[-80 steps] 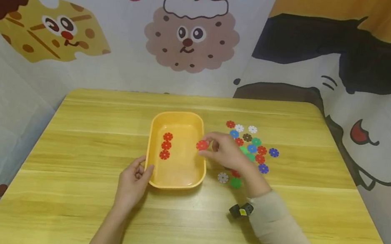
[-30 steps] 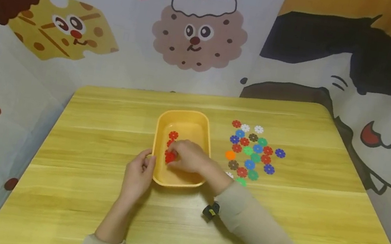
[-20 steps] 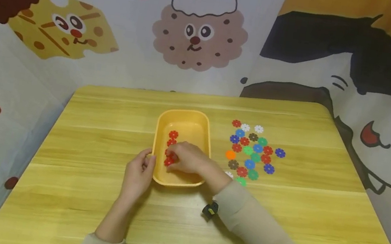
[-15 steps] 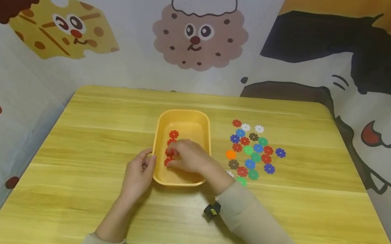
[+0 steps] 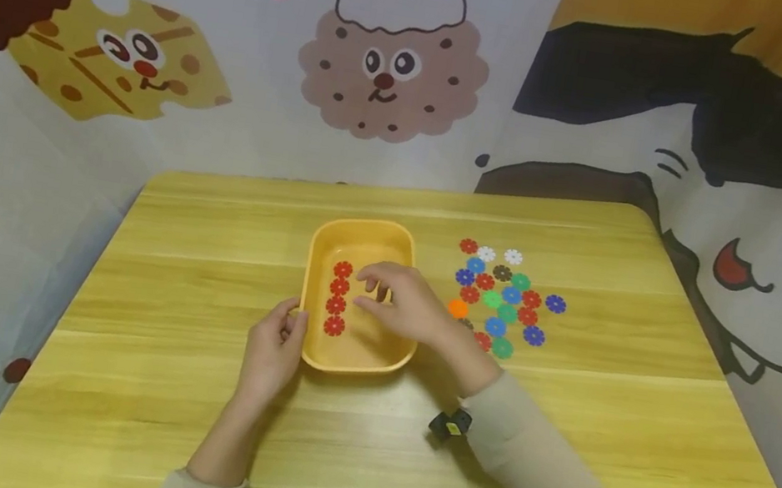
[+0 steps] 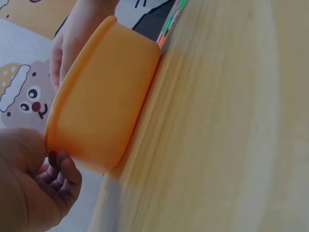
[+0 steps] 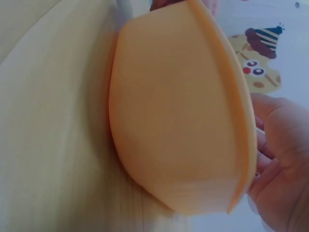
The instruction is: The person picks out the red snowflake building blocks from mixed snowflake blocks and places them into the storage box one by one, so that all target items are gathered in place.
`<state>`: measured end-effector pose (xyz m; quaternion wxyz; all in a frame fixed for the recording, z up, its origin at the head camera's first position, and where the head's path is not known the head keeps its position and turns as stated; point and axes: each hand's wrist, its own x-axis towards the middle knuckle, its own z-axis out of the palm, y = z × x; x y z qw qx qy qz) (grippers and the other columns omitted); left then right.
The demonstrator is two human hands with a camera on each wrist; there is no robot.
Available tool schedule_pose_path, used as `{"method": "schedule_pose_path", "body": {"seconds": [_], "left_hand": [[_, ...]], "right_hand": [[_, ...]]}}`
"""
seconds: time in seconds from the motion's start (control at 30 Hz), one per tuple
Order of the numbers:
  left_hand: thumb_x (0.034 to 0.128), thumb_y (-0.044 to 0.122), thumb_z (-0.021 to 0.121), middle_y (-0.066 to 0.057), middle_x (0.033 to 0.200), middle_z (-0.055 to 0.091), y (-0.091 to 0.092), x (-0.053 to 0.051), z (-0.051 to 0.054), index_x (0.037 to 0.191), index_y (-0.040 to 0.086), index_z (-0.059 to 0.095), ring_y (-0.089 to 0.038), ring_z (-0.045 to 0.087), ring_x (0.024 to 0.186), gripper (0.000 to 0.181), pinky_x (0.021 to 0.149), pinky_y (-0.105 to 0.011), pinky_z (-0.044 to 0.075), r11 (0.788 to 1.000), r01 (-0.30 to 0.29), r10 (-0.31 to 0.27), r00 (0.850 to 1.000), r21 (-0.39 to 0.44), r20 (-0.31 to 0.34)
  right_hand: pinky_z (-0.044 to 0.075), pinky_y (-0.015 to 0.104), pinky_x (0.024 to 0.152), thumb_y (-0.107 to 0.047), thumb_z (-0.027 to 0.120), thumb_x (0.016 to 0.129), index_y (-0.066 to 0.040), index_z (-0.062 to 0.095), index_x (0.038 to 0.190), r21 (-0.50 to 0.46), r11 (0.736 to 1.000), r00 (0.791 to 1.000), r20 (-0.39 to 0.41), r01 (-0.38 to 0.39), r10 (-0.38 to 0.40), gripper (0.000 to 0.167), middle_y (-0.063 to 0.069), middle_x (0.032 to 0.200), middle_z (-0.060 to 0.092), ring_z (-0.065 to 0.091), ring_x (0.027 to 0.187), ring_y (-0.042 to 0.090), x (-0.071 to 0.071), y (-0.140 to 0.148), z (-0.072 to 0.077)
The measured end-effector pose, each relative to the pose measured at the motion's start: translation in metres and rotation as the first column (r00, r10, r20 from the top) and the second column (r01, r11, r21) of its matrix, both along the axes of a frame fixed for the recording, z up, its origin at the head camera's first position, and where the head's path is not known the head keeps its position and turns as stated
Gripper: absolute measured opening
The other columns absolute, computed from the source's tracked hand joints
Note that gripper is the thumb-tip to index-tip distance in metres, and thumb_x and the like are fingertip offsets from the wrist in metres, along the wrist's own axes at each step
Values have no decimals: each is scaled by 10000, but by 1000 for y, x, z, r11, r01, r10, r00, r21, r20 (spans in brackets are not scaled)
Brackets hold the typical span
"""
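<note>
Fingers (image 5: 378, 270) of the right hand (image 5: 408, 301): parted from the thumb, moderately wide, holding nothing, poised over the tray's inside, just right of the row. Left hand (image 5: 275, 349): thumb and curled fingers pinching the rim at the near left. Row of red discs (image 5: 336, 305): 4 pieces, slotted edges, set in a line along the left side of the tray floor; whether interlocked or merely touching, cannot tell. Tray (image 5: 352, 371): 1, yellow, standing level on the table (image 5: 136, 375). Loose discs (image 5: 506, 313): red, white, blue, green, brown and 1 orange, lying right of the tray, some hidden behind the right forearm. Hazards, as judged: a low sweep of the right thumb could nudge the nearest red disc and bend the line; a tug or lift by the left hand could tilt the tray and slide all 4; the right sleeve (image 5: 521, 441), low beside the loose discs, could drag some; pieces lying so close could come up 2 at a time, or slip from a pinch, being thin.
</note>
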<state>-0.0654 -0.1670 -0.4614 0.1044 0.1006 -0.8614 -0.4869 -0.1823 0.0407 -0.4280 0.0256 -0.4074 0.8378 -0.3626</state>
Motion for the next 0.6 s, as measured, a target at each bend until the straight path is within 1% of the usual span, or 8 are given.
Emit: {"method": "schedule_pose_path", "body": {"seconds": [0.07,0.17,0.4,0.53,0.6], "left_hand": [[1047,161,566,-69,731,574,-1,0,-1,1331,-46,596,-178,500,613,353,514,-229,418,1000,2,-2,1000,2,4],[1046,156,568,-70,735,572,-1,0,-1,1336,-51,591,-180,501,618,357,515,-226,422,1000,7,-7,1000,3,6],[1043,155,570,-68,723,565,-1,0,-1,1324,-56,601,-174,496,607,352,503,-226,414,1000,6,-6,1000,2,-11],[1044,153,570,-68,721,565,-1,0,-1,1325,-58,599,-174,496,599,353,494,-227,412,1000,12,-12,1000,3,-11],[1043,152,572,-69,722,567,-1,1,-1,1328,-59,598,-174,497,600,356,495,-228,413,1000,12,-12,1000,3,-8]], "right_hand": [[539,297,700,-209,743,941,-44,685,1184,-37,999,1000,1,13,-13,300,46,958,676,610,799,128,0,5,0],[539,309,676,-195,742,938,-40,689,1168,-72,997,1000,7,31,-31,282,45,944,670,594,780,118,1,13,0],[533,253,650,-170,745,930,-45,689,1159,-117,990,997,23,81,-78,266,1,918,641,586,745,99,1,30,-6],[530,256,626,-138,748,922,-26,686,1139,-154,983,995,10,98,-98,251,11,889,635,581,722,112,-1,39,-9],[529,259,615,-134,752,920,-14,690,1117,-156,982,994,6,109,-110,239,8,871,633,579,710,114,-2,44,-11]]}}
